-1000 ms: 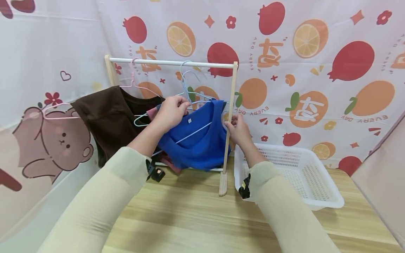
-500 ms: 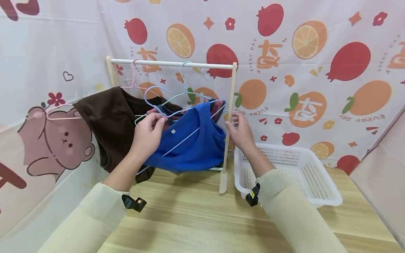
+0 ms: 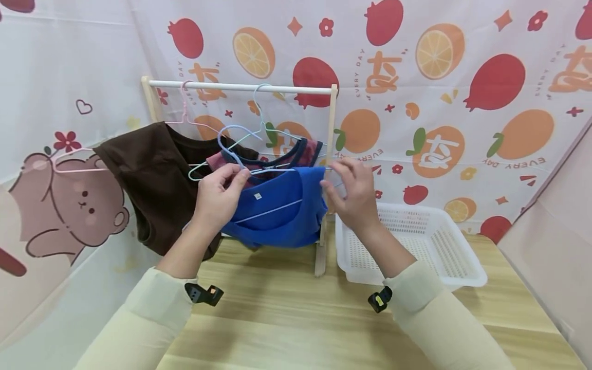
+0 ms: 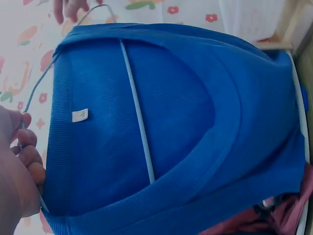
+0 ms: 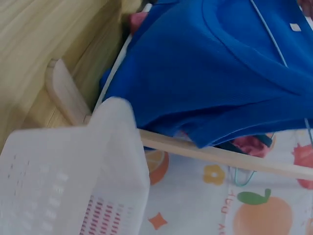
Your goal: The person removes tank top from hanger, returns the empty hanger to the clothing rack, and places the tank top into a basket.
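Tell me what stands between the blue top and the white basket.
The wooden rack post stands between the blue top and white basket, in head and right wrist views.

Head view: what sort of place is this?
Likely a small tabletop laundry corner, perhaps staged: a garment rack stands there, a blue top sits on a light-blue hanger, and a white perforated plastic basket lies to the right.

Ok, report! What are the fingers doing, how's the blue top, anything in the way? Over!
Left fingers pinch blue hanger. Right fingers near its right end, contact unclear. Blue top on hanger, not on rack bar. Rack post close, possible snag.
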Demonstrator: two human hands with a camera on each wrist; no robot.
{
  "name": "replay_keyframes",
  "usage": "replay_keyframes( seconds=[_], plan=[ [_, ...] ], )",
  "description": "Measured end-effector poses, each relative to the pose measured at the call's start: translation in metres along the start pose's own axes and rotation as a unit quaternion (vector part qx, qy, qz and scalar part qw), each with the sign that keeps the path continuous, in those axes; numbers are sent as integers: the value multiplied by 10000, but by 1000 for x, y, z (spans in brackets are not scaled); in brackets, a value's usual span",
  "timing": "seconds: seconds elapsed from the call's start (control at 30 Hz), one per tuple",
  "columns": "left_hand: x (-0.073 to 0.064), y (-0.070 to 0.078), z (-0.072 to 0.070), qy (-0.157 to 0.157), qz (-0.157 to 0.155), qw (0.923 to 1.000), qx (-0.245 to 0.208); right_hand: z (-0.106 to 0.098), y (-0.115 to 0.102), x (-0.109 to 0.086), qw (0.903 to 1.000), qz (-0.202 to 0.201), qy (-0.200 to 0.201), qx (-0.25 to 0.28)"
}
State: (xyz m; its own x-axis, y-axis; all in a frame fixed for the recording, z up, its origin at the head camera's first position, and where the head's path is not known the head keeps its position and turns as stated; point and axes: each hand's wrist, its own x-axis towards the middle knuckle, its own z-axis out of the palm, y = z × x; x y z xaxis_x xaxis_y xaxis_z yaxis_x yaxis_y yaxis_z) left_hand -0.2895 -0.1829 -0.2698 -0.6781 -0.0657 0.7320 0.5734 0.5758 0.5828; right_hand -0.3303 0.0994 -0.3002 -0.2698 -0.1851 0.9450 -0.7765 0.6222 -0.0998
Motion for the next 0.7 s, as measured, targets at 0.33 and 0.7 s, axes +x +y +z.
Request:
replay_keyframes(
  seconds=[0.33,0.7],
  plan=[
    [-10,13,18,-951,628,9914,637,-9,-2,-18,9910,-809,-859,-632],
    [-17,15,27,-1698,723,9733,1365,-25,11,-33,9912,305,-1256,285]
  ],
)
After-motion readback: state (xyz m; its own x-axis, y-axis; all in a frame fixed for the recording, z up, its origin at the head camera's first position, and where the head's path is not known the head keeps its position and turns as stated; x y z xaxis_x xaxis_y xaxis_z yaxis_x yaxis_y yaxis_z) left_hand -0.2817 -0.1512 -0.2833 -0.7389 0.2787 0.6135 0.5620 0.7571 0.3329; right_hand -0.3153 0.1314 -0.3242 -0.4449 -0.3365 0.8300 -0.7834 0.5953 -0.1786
